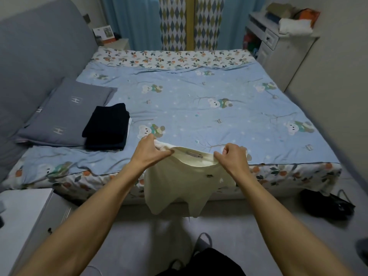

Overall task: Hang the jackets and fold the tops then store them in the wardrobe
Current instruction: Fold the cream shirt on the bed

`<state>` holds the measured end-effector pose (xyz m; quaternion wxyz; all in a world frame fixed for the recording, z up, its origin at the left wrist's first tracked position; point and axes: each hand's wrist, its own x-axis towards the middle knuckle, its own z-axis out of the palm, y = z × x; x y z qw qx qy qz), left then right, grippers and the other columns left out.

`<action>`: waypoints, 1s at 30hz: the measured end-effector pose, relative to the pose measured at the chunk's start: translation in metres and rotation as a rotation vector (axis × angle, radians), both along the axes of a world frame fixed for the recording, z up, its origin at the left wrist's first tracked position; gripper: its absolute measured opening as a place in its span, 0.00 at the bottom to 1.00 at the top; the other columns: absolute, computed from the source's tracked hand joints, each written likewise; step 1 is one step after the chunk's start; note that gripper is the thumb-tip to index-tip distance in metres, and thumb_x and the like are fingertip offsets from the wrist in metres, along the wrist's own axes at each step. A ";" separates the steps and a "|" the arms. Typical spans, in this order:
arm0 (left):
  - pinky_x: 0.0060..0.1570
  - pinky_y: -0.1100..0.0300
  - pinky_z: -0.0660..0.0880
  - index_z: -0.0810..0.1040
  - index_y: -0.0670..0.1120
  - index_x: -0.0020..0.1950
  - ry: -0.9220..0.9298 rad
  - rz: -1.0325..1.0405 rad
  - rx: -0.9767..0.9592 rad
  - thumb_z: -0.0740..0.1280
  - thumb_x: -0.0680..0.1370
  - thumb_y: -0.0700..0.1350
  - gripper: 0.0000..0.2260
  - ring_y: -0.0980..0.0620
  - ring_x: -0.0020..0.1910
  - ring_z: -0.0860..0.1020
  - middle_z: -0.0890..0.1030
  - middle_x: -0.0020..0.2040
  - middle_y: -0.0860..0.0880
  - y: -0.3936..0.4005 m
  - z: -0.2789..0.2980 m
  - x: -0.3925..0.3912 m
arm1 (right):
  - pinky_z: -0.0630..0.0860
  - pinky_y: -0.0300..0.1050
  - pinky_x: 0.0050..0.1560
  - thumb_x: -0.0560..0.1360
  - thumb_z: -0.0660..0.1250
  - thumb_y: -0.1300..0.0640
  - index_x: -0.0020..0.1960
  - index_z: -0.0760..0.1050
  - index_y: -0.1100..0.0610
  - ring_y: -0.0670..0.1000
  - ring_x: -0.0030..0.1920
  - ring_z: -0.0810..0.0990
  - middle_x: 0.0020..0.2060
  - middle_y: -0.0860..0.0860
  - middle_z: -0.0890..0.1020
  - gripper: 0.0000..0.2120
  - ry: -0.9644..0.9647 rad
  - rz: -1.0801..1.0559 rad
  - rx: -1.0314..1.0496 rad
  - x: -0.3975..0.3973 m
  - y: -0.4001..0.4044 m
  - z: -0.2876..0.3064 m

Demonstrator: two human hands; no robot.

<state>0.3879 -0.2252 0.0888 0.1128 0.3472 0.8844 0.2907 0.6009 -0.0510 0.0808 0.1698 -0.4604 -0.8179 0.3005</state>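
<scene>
Head view: one cream top (185,182), pinched at the shoulders in the grip of the left hand (150,149) and right hand (229,156), hanging over the bed (199,100) edge, seemingly to be spread for folding; folded dark clothes (107,126) beside grey pillows (63,114); curtains (175,22) beyond.

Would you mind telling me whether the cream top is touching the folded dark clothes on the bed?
Apart. The head view shows blue bedspread between the cream top and the folded dark clothes.
</scene>
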 end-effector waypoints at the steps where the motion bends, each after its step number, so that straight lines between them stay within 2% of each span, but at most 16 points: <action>1: 0.34 0.56 0.64 0.70 0.44 0.46 0.065 0.003 -0.023 0.73 0.71 0.56 0.19 0.48 0.41 0.73 0.73 0.41 0.49 0.002 0.000 -0.001 | 0.65 0.46 0.33 0.70 0.73 0.52 0.34 0.67 0.56 0.51 0.34 0.70 0.30 0.51 0.72 0.17 -0.004 0.019 -0.014 0.000 -0.001 0.000; 4: 0.42 0.55 0.65 0.68 0.42 0.49 0.090 0.059 -0.029 0.65 0.76 0.45 0.09 0.43 0.47 0.72 0.74 0.48 0.43 0.007 -0.002 -0.011 | 0.66 0.46 0.36 0.69 0.75 0.54 0.40 0.71 0.58 0.53 0.40 0.74 0.39 0.53 0.76 0.13 -0.131 0.108 0.008 -0.001 0.001 -0.009; 7: 0.46 0.52 0.67 0.68 0.43 0.52 0.084 0.075 -0.020 0.61 0.74 0.38 0.08 0.41 0.50 0.71 0.72 0.53 0.41 0.008 -0.002 -0.011 | 0.67 0.46 0.38 0.70 0.65 0.64 0.46 0.72 0.61 0.58 0.44 0.75 0.45 0.58 0.77 0.05 -0.226 0.062 0.039 -0.002 0.004 -0.017; 10: 0.42 0.52 0.67 0.70 0.43 0.63 0.268 -0.012 -0.169 0.60 0.74 0.36 0.17 0.35 0.47 0.74 0.70 0.61 0.40 0.008 0.000 -0.013 | 0.71 0.49 0.42 0.72 0.61 0.65 0.53 0.72 0.59 0.58 0.45 0.76 0.48 0.54 0.75 0.11 -0.122 -0.041 0.002 -0.006 0.005 -0.018; 12: 0.40 0.51 0.67 0.70 0.45 0.68 0.400 -0.048 -0.280 0.61 0.75 0.35 0.21 0.34 0.46 0.77 0.69 0.66 0.42 0.008 0.004 -0.018 | 0.79 0.54 0.44 0.72 0.59 0.66 0.57 0.75 0.58 0.56 0.42 0.81 0.47 0.51 0.77 0.15 0.074 -0.167 -0.171 -0.011 0.004 -0.014; 13: 0.41 0.50 0.69 0.71 0.45 0.68 0.411 -0.007 -0.263 0.61 0.75 0.35 0.21 0.34 0.48 0.77 0.70 0.67 0.42 0.008 0.003 -0.020 | 0.81 0.57 0.44 0.72 0.58 0.67 0.56 0.76 0.58 0.57 0.39 0.82 0.43 0.49 0.78 0.16 0.154 -0.232 -0.261 -0.013 0.003 -0.013; 15: 0.44 0.51 0.75 0.77 0.45 0.63 0.207 0.169 -0.116 0.63 0.74 0.33 0.19 0.38 0.50 0.79 0.76 0.62 0.43 0.012 -0.001 -0.024 | 0.82 0.59 0.40 0.69 0.55 0.68 0.44 0.78 0.59 0.57 0.34 0.82 0.36 0.51 0.78 0.14 0.201 -0.272 -0.316 -0.017 0.002 -0.016; 17: 0.39 0.55 0.81 0.82 0.44 0.52 -0.319 0.317 0.115 0.62 0.75 0.31 0.13 0.43 0.42 0.83 0.81 0.56 0.41 0.017 -0.003 -0.024 | 0.80 0.53 0.33 0.64 0.55 0.66 0.34 0.73 0.62 0.58 0.31 0.76 0.30 0.58 0.77 0.09 0.130 -0.229 -0.314 -0.015 -0.001 -0.020; 18: 0.35 0.57 0.81 0.82 0.44 0.47 -0.515 0.343 0.225 0.62 0.75 0.31 0.12 0.44 0.39 0.83 0.81 0.54 0.40 0.017 -0.004 -0.023 | 0.73 0.48 0.30 0.64 0.55 0.66 0.33 0.72 0.63 0.57 0.30 0.73 0.29 0.60 0.75 0.08 0.110 -0.213 -0.311 -0.013 -0.002 -0.022; 19: 0.33 0.57 0.80 0.82 0.44 0.44 -0.571 0.336 0.287 0.62 0.75 0.31 0.12 0.44 0.38 0.82 0.82 0.51 0.40 0.016 -0.007 -0.023 | 0.65 0.44 0.30 0.65 0.56 0.66 0.32 0.72 0.63 0.54 0.30 0.69 0.28 0.60 0.73 0.07 0.109 -0.189 -0.302 -0.010 -0.003 -0.022; 21: 0.35 0.54 0.82 0.81 0.42 0.41 -0.474 0.277 0.304 0.61 0.75 0.33 0.10 0.43 0.39 0.82 0.82 0.43 0.43 0.008 -0.011 -0.026 | 0.57 0.42 0.31 0.70 0.60 0.65 0.28 0.67 0.58 0.50 0.29 0.63 0.24 0.54 0.67 0.12 0.147 -0.130 -0.296 -0.003 0.000 -0.022; 22: 0.37 0.50 0.83 0.79 0.38 0.40 -0.424 0.249 0.277 0.61 0.75 0.35 0.08 0.43 0.37 0.82 0.80 0.38 0.43 0.003 -0.013 -0.028 | 0.60 0.43 0.31 0.72 0.63 0.62 0.29 0.70 0.57 0.50 0.30 0.65 0.25 0.53 0.68 0.13 0.172 -0.084 -0.298 0.002 0.003 -0.022; 24: 0.38 0.46 0.83 0.75 0.36 0.38 -0.354 0.226 0.184 0.62 0.75 0.39 0.08 0.44 0.31 0.80 0.75 0.32 0.42 -0.006 -0.021 -0.034 | 0.72 0.44 0.37 0.73 0.68 0.56 0.40 0.79 0.56 0.47 0.35 0.76 0.32 0.50 0.78 0.05 0.149 0.024 -0.301 0.011 0.004 -0.019; 25: 0.36 0.49 0.83 0.75 0.36 0.38 -0.319 0.211 0.126 0.64 0.75 0.41 0.09 0.44 0.31 0.79 0.74 0.32 0.42 -0.010 -0.024 -0.036 | 0.76 0.44 0.41 0.72 0.68 0.57 0.45 0.79 0.55 0.46 0.40 0.78 0.37 0.47 0.81 0.03 0.097 0.081 -0.285 0.013 0.004 -0.020; 27: 0.32 0.56 0.80 0.75 0.38 0.37 -0.260 0.140 0.002 0.68 0.76 0.46 0.13 0.45 0.33 0.78 0.76 0.33 0.43 -0.017 -0.025 -0.035 | 0.77 0.44 0.45 0.72 0.67 0.62 0.52 0.80 0.55 0.48 0.44 0.79 0.43 0.48 0.81 0.09 -0.010 0.174 -0.195 0.017 0.004 -0.027; 30: 0.37 0.52 0.79 0.78 0.44 0.42 -0.267 -0.063 -0.202 0.76 0.71 0.54 0.15 0.48 0.38 0.79 0.80 0.39 0.45 -0.025 -0.025 -0.033 | 0.73 0.46 0.45 0.74 0.63 0.66 0.51 0.81 0.62 0.54 0.47 0.78 0.45 0.55 0.83 0.10 -0.044 0.114 -0.024 0.017 0.001 -0.038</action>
